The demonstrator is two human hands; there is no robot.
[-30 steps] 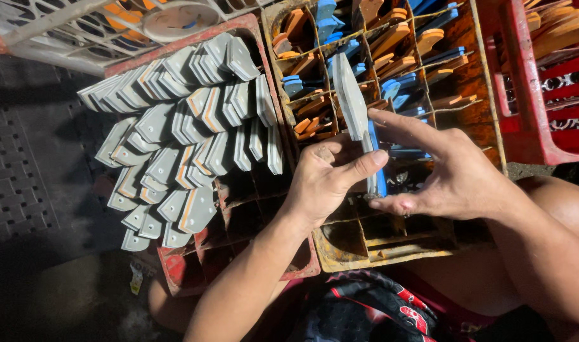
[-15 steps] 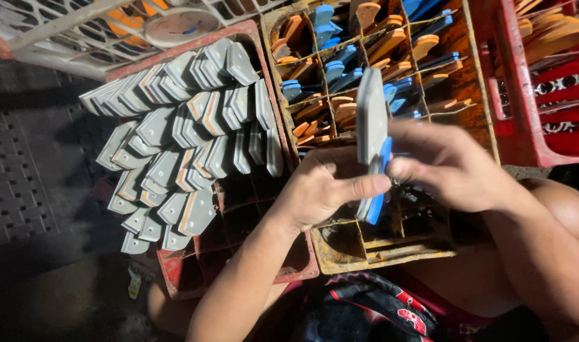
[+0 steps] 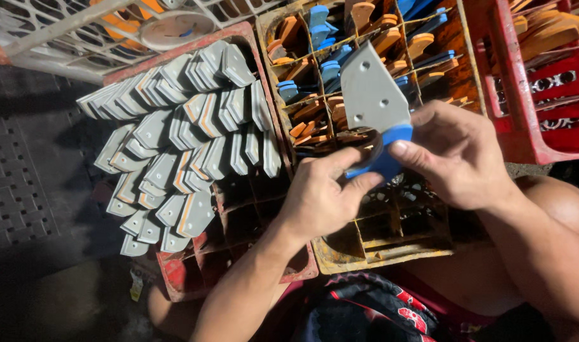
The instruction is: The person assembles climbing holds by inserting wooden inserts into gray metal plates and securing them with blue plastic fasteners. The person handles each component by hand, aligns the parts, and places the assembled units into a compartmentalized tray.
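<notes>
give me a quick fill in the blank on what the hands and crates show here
1. Both hands hold a grey piece with a ____ end.
2. The grey piece shows ____ small holes.
3. The stacked grey pieces fill a ____ crate.
4. The left hand is over a ____ crate.

Missing words: blue; three; red; yellow

I see a red crate point(image 3: 175, 278) at the middle of my view, its upper cells packed with grey soles point(image 3: 175, 133). Just right of it sits a yellow crate point(image 3: 391, 253) holding orange and blue pieces, and further right 1 more red crate point(image 3: 536, 145). Above the red crate lies a white plastic basket point(image 3: 61, 25). Left of it, dark perforated matting point(image 3: 17, 190) covers the dim floor.
</notes>
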